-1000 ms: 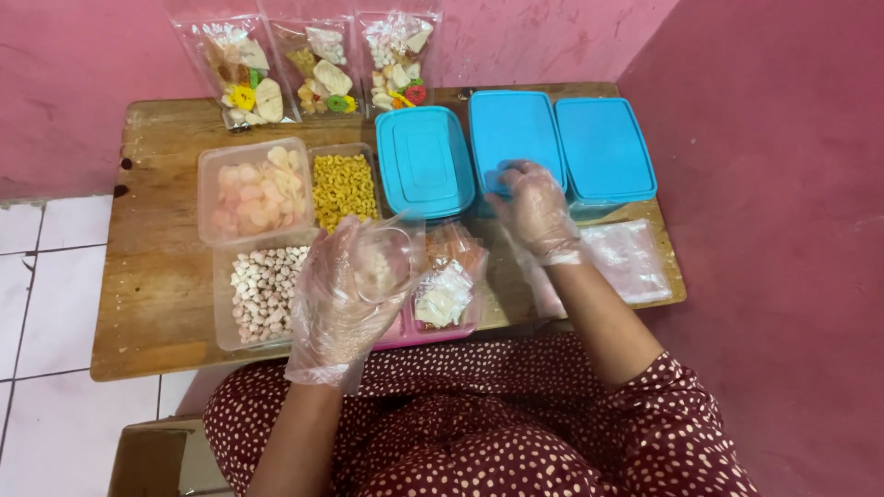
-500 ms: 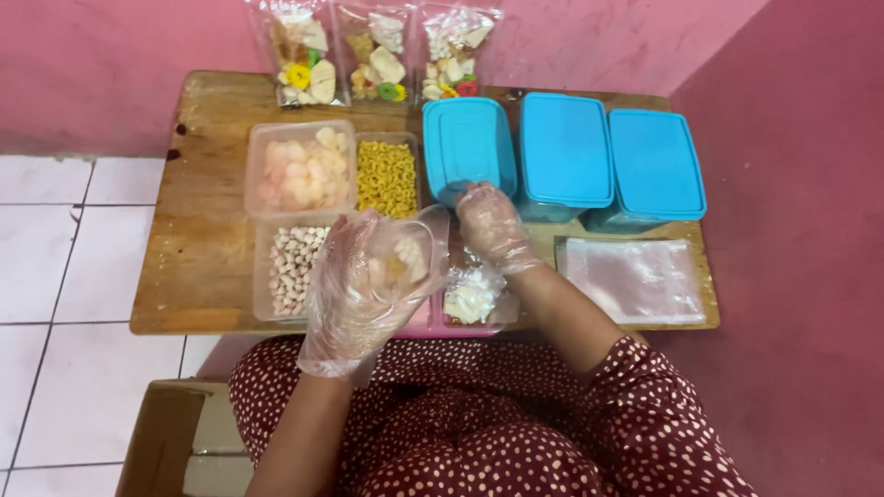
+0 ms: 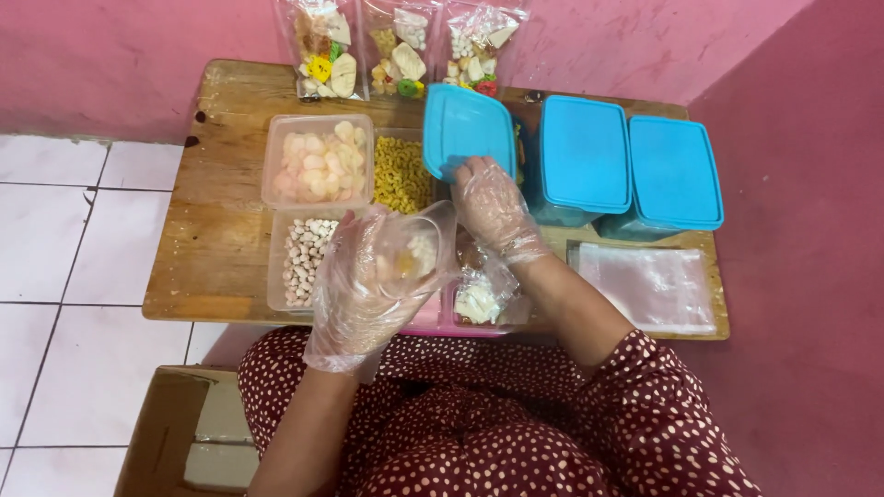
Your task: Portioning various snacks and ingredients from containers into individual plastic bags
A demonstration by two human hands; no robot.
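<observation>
My left hand (image 3: 364, 285), in a clear plastic glove, holds an open clear plastic bag (image 3: 412, 250) with a few snack pieces in it, above the front of the wooden table (image 3: 216, 230). My right hand (image 3: 493, 207), also gloved, grips the near edge of the blue lid (image 3: 468, 127) of the leftmost blue container. The lid is tilted up, and a dark gap into the container shows along its right side. A small tub of white crackers (image 3: 479, 301) sits just under my right wrist.
Open clear tubs hold pink-white crackers (image 3: 318, 161), yellow curled snacks (image 3: 401, 175) and pale round nuts (image 3: 302, 260). Three filled snack bags (image 3: 401, 51) lean on the pink wall. Two closed blue containers (image 3: 626, 166) and a stack of empty bags (image 3: 654, 287) lie right. A cardboard box (image 3: 180, 433) stands on the floor.
My right hand moved left from the middle blue container to the leftmost one and tipped its lid up. My left hand kept holding the bag.
</observation>
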